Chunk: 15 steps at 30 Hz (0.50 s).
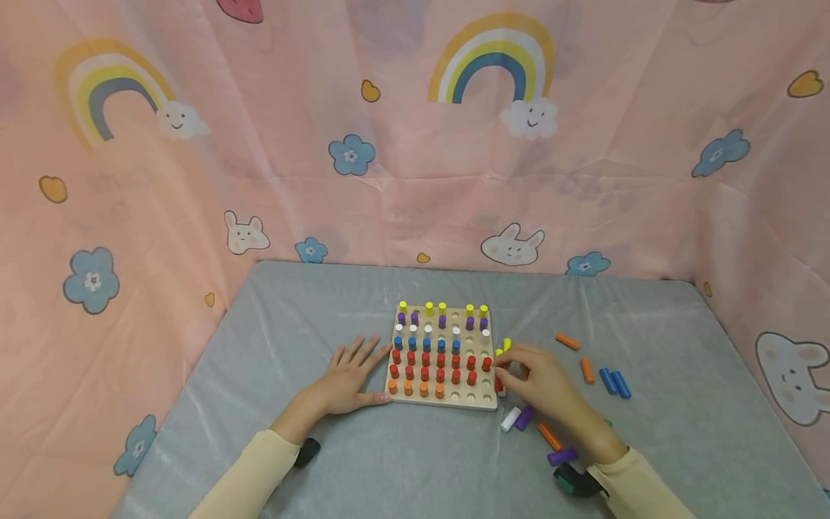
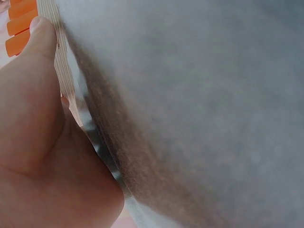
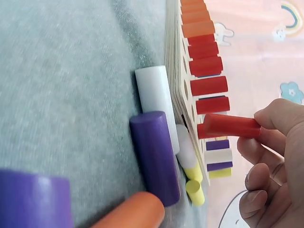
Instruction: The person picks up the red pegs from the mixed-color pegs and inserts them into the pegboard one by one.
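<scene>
A wooden pegboard [image 1: 444,404] lies on the table, its rows filled with yellow, purple, white, blue, red and orange pegs; some holes are bare. Against its left side rests my left hand [image 1: 350,378], fingers spread, thumb at the near left corner. In the left wrist view the thumb [image 2: 42,40] touches the board's edge beside orange pegs [image 2: 23,23]. My right hand [image 1: 534,375] is at the board's right edge. Between thumb and fingers it pinches a red peg [image 3: 232,126], held above the board near the standing red pegs [image 3: 209,85].
Right of the board lie loose pegs: a white peg [image 1: 510,419], a purple peg [image 1: 525,417], orange pegs [image 1: 587,370], blue pegs [image 1: 620,384] and yellow ones [image 1: 507,344]. Another purple peg [image 1: 562,456] lies near the right wrist. A patterned pink cloth [image 1: 402,209] hangs behind the grey-covered table [image 1: 311,310].
</scene>
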Each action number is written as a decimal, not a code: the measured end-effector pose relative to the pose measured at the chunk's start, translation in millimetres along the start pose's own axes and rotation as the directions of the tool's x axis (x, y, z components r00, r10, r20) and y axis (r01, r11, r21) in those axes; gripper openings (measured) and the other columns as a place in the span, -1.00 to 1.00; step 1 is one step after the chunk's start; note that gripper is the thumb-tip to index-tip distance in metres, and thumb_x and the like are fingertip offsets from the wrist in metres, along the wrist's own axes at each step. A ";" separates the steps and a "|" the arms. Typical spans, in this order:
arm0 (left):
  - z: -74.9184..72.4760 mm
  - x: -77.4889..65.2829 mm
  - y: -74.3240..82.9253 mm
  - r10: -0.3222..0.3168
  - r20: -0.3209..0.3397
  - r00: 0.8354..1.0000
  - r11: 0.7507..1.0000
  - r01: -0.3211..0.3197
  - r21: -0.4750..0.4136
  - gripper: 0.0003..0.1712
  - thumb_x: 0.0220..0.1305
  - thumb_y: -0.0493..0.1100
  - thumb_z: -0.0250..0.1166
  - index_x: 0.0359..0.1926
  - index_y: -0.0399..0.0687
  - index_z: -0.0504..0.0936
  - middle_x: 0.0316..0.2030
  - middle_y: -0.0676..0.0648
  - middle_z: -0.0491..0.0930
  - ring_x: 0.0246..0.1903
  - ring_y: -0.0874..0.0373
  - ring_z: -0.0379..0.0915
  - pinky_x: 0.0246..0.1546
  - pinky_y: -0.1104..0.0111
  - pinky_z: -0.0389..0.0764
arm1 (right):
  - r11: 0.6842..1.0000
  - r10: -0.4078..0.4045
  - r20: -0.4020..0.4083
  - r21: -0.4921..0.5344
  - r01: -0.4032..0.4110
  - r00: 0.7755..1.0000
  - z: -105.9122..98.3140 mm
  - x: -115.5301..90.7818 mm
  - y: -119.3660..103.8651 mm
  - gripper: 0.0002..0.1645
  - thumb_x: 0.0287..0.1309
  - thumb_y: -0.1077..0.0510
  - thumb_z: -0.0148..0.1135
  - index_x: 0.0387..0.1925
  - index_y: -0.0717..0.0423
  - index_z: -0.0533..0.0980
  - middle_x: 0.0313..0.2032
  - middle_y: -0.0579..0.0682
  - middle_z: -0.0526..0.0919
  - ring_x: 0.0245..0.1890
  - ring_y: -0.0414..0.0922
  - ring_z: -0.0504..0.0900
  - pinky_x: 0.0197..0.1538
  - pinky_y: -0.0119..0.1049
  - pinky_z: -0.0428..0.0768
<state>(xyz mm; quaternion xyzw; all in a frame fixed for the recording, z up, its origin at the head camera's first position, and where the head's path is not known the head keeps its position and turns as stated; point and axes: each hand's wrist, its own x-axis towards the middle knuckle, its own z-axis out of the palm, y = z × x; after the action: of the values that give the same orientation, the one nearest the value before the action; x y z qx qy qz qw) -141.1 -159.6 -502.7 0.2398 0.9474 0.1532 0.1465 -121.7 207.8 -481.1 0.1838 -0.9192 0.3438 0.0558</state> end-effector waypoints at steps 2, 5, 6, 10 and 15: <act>-0.4 -0.5 0.6 0.004 -0.003 1.000 1.000 -0.004 0.001 0.08 0.24 0.35 0.24 0.59 0.17 -0.10 0.60 -0.12 -0.19 0.58 -0.23 -0.32 0.47 -0.28 -0.19 | 1.000 0.000 0.002 0.007 0.000 1.000 1.6 0.6 -0.7 -0.91 0.12 0.14 0.43 -0.29 -0.04 0.70 -0.41 -0.26 0.56 -0.58 -0.36 0.29 -0.51 -0.48 0.31; -0.3 -0.8 0.6 0.006 -0.006 1.000 1.000 -0.006 0.001 0.08 0.24 0.35 0.25 0.59 0.16 -0.08 0.60 -0.13 -0.18 0.58 -0.24 -0.31 0.46 -0.29 -0.18 | 1.000 -0.005 0.008 0.004 0.005 1.000 3.9 1.2 -1.1 -0.90 0.12 0.14 0.43 -0.28 -0.03 0.70 -0.41 -0.27 0.56 -0.57 -0.36 0.30 -0.50 -0.48 0.31; -0.3 -0.8 0.7 0.006 -0.005 1.000 1.000 -0.006 0.000 0.08 0.24 0.35 0.25 0.59 0.16 -0.08 0.60 -0.13 -0.19 0.58 -0.24 -0.31 0.47 -0.29 -0.18 | 1.000 -0.007 0.009 0.007 0.007 1.000 4.3 1.5 -1.4 -0.90 0.12 0.14 0.43 -0.28 -0.03 0.70 -0.41 -0.27 0.57 -0.57 -0.36 0.30 -0.50 -0.48 0.32; -0.3 -0.8 0.5 -0.001 0.004 1.000 1.000 0.001 0.005 0.08 0.24 0.37 0.23 0.59 0.18 -0.11 0.61 -0.11 -0.21 0.58 -0.22 -0.34 0.48 -0.27 -0.22 | 1.000 -0.008 0.016 0.016 0.007 1.000 6.1 2.0 -2.3 -0.89 0.12 0.14 0.43 -0.27 -0.05 0.70 -0.42 -0.28 0.57 -0.57 -0.34 0.32 -0.49 -0.48 0.33; -0.2 -0.7 0.2 -0.001 0.005 1.000 1.000 0.001 0.003 0.08 0.24 0.37 0.22 0.59 0.19 -0.12 0.61 -0.10 -0.22 0.58 -0.22 -0.35 0.48 -0.27 -0.23 | 1.000 -0.012 0.014 0.012 0.012 1.000 9.1 2.0 -2.4 -0.88 0.10 0.14 0.45 -0.28 -0.09 0.70 -0.45 -0.30 0.52 -0.58 -0.36 0.31 -0.50 -0.47 0.32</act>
<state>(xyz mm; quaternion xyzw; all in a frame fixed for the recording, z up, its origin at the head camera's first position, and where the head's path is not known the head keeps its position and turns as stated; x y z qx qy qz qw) -140.4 -159.8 -502.3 0.2400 0.9474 0.1509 0.1485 -122.4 199.6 -486.1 0.1922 -0.9163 0.3478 0.0503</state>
